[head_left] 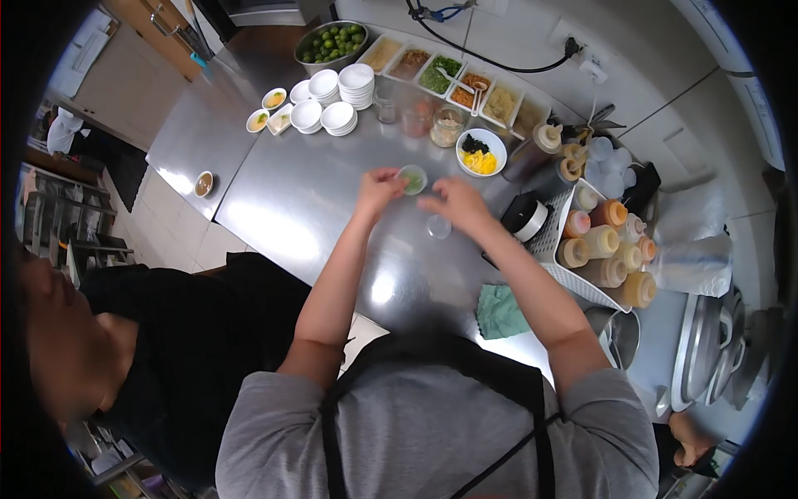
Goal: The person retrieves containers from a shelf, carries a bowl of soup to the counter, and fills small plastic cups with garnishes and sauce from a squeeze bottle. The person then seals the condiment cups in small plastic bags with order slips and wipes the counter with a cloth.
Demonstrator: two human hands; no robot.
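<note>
My left hand [381, 190] holds a small clear cup [412, 180] with something green in it by its left side. Just right of the cup is my right hand [455, 202], its fingers apart and nothing visible between them. Below and between the hands, a clear round lid or cup [438, 226] lies on the steel counter [307, 200]. A white bowl [481, 153] with yellow and black food stands beyond my right hand. Near it are an open glass jar [447, 126] and stacks of small white dishes [339, 116].
Food trays [440, 75] and a bowl of limes [332, 43] line the back. At right stand a basket of sauce bottles [594, 249] and a green cloth [502, 312]. A person in black [191, 333] is at my left; another person's hand [692, 438] shows lower right.
</note>
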